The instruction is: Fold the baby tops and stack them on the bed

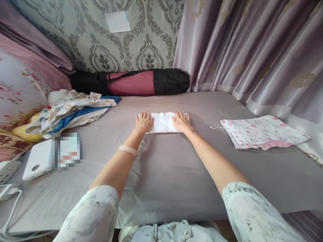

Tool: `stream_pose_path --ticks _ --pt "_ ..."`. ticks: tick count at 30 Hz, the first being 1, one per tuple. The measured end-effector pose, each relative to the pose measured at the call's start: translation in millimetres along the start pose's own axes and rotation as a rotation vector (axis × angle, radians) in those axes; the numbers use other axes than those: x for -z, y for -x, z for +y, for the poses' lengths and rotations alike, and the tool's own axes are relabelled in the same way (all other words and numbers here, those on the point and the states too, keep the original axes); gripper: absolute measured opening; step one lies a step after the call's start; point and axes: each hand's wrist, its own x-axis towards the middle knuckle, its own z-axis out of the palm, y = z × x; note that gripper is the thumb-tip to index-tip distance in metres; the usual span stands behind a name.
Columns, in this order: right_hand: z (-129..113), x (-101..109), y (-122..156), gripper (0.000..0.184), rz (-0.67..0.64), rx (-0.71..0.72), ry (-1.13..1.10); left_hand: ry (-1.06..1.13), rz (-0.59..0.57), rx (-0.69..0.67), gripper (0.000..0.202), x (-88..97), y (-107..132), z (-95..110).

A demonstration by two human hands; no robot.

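A white folded cloth [163, 123] lies flat on the grey sheet, wider than it is deep, with a wrinkled far edge. My left hand [144, 121] rests palm down on its left end, fingers spread and pointing away from me. On the right end lies my right hand [182, 121], also flat with its fingers apart. Both hands press on the cloth without gripping it, and they hide its two ends. Farther to the right sits a folded white cloth with a pink print [262, 131], a thin string at its left corner.
A rolled mat in a black and dark pink bag [130, 82] lies along the wall. At left are piled clothes [75, 109], a white power bank [39, 159], a blurred-out object [67, 151] and a power strip with cables [9, 170]. Purple curtains [217, 47] hang at the right.
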Motion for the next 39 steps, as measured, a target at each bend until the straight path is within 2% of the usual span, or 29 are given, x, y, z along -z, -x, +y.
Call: stream_pose_path --ticks 3,7,12,17,23,29,33,39 --pt "-18.1 -3.5 11.1 0.058 0.081 0.117 0.007 -0.07 0.024 -0.074 0.05 5.9 8.9 15.0" --pt "-35.8 -17.5 22.2 0.055 0.169 0.25 -0.014 -0.133 0.025 -0.174 0.053 0.0 26.9 34.4" --pt "-37.9 -28.4 22.5 0.053 0.167 0.225 -0.032 -0.118 -0.019 -0.155 0.056 -11.6 34.3 39.0" --pt "-35.2 -21.1 20.4 0.054 0.09 0.237 -0.027 -0.092 -0.038 -0.142 0.053 -11.2 28.9 35.8" --pt "-14.5 -7.5 9.0 0.057 -0.069 0.326 -0.025 -0.067 0.004 -0.248 0.043 -3.3 13.0 22.3" --pt "11.0 -1.2 -13.1 0.06 -0.153 0.331 -0.024 -0.038 -0.063 -0.266 0.045 -5.0 -13.8 -1.0" --pt "18.1 1.5 -26.4 0.058 -0.149 0.31 -0.009 -0.003 -0.096 -0.251 0.047 -3.3 -30.2 -10.8" --pt "32.8 6.8 -41.8 0.045 -0.076 0.332 0.006 -0.025 -0.188 -0.114 0.043 17.8 -55.9 -21.5"
